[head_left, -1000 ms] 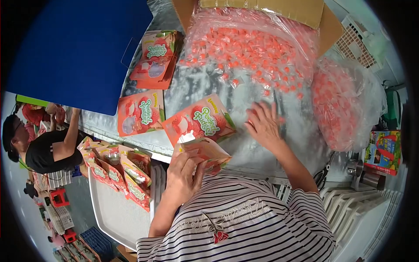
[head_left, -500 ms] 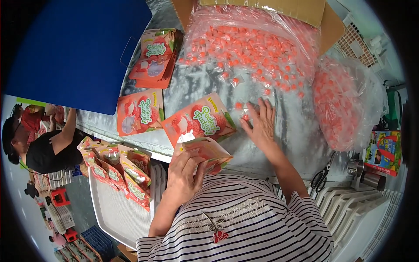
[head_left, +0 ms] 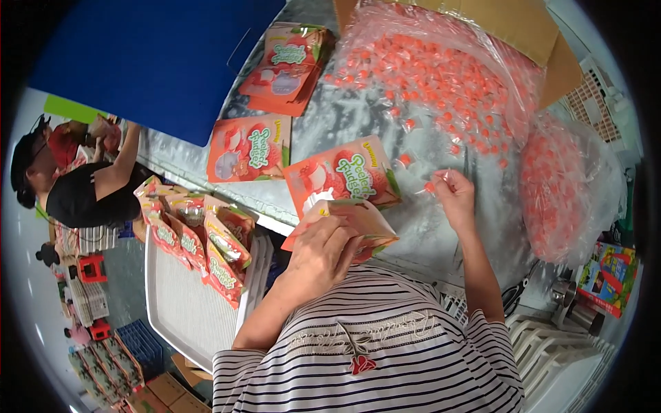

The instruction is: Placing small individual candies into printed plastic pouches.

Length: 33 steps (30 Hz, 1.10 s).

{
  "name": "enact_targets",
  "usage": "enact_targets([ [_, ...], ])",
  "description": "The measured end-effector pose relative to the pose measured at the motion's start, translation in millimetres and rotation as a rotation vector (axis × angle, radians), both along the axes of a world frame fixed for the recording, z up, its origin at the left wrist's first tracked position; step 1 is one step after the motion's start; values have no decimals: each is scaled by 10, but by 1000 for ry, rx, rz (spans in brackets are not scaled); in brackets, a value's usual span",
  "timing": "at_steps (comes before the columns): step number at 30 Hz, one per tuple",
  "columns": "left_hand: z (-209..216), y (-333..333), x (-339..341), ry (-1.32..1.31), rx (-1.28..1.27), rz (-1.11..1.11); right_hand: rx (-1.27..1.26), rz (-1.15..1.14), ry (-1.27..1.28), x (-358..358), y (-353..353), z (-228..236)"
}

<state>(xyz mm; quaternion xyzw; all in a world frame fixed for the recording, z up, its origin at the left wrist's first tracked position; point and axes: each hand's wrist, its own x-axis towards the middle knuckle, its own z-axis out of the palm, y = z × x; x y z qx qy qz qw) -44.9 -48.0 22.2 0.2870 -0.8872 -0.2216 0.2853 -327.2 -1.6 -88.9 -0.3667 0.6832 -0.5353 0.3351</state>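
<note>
My left hand [head_left: 320, 258] is closed on a red and pink candy pouch [head_left: 372, 219], whose mouth gapes towards the right. Out over the table, the thumb and fingers of my right hand [head_left: 458, 199] pinch a small red candy in a clear wrapper [head_left: 429, 186]. Another loose wrapped candy [head_left: 404, 160] lies on the table a little beyond that hand. Just behind the held pouch, a flat pouch [head_left: 368, 172] of the same print rests on the table, partly covered by it. One more flat pouch [head_left: 237, 148] lies further left.
A banded pouch stack [head_left: 286, 69] sits at the back left, beside a blue panel [head_left: 151, 62]. Wrapped candies [head_left: 441, 76] spill from a plastic-lined carton [head_left: 513, 31]; a full clear bag [head_left: 551, 199] stands right. Filled pouches [head_left: 196, 227] lie on a white tray [head_left: 172, 310]. A co-worker [head_left: 89, 193] is at left.
My right hand has drawn its spread fingers into a pinch on a wrapped candy. My left hand keeps hold of the pouch. The whole view has shifted, with table things appearing further right.
</note>
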Motion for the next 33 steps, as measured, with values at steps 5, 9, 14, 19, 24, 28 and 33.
enact_targets([
  [5, 11, 0, 4, 4, -17, -20, 6, 266, -352, 576, -119, 895],
  [9, 2, 12, 0, -19, -19, -40, -203, 485, -91, 868, -231, 1010],
  [14, 10, 39, -3, 24, 4, -45, -158, 447, -122, 994, -298, 1145],
  [19, -16, 32, 2, 50, 32, -62, -385, 467, 262, 1252, -345, 956],
  [24, -44, 17, 84, 20, 40, -1, -342, 511, 194, 1127, -234, 990],
  [28, -9, -2, 52, 43, 21, -21, -151, 258, 195, 779, -152, 545],
  [33, 8, -14, 87, 53, 64, 4, 473, 847, 194, 667, 245, 501],
])
